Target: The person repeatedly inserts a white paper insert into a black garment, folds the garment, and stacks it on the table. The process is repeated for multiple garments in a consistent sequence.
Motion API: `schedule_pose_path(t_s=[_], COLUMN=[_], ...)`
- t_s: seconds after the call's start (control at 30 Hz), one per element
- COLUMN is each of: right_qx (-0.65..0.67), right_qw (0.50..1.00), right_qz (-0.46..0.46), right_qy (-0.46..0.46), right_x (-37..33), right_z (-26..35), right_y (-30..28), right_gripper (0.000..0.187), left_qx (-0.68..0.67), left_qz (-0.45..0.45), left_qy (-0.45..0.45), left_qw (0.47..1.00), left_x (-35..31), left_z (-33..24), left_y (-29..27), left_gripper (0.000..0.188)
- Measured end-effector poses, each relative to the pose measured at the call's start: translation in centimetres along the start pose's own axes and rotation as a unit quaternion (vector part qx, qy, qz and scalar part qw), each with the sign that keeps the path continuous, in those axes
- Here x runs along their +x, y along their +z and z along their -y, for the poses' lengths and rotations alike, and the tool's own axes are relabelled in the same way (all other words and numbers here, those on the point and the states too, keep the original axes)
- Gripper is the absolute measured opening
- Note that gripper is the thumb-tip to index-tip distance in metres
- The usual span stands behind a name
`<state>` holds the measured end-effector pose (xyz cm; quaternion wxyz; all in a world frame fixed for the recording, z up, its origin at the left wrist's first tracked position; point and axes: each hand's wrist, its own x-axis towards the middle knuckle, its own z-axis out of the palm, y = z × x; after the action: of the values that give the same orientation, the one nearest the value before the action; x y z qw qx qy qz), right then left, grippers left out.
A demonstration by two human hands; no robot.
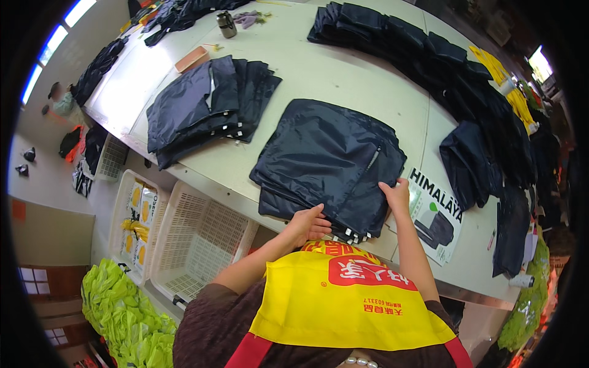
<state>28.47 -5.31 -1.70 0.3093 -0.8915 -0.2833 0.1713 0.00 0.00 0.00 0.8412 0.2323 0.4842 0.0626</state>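
Note:
A neat pile of folded dark navy garments [319, 153], shiny and with a zip near its right side, lies on the table in front of me. Small white tags stick out at its near edge. My left hand [305, 225] rests against that near edge, fingers stretched out and thumb apart. At the pile's right edge, my right hand [396, 195] has its thumb on top of the fabric; its other fingers are mostly hidden along the side, and it appears to grip the edge. A second folded pile [196, 104] of similar garments, fanned out and tagged, lies to the left.
A long row of dark garments [399, 46] runs along the table's far right side. A printed card [437, 224] lies right of my pile. A bottle [226, 25] and a shallow pinkish tray [192, 59] stand farther back. White plastic crates [205, 218] sit below the table's left edge.

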Motion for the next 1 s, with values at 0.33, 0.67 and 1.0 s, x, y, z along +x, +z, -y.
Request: schedule_pose_path(t_s=[0.33, 0.67, 1.0], right_qx=[0.57, 0.596, -0.344], right_qw=[0.701, 0.641, 0.905], right_qz=[0.332, 0.474, 0.235], right_qy=[0.272, 0.094, -0.083], right_x=[-5.4, -7.2, -5.5], right_z=[9.5, 12.9, -7.6], right_y=[-4.4, -4.8, -15.6], right_gripper=[0.018, 0.025, 0.096], left_qx=[-0.09, -0.121, -0.141], left_qz=[-0.032, -0.046, -0.21], left_qy=[0.065, 0.316, 0.529], left_qw=[0.993, 0.94, 0.81], left_x=[-2.8, -10.4, -8.8], left_z=[-2.5, -12.1, -29.7], left_y=[-1.9, -2.8, -23.7], left_gripper=[0.049, 0.022, 0.035])
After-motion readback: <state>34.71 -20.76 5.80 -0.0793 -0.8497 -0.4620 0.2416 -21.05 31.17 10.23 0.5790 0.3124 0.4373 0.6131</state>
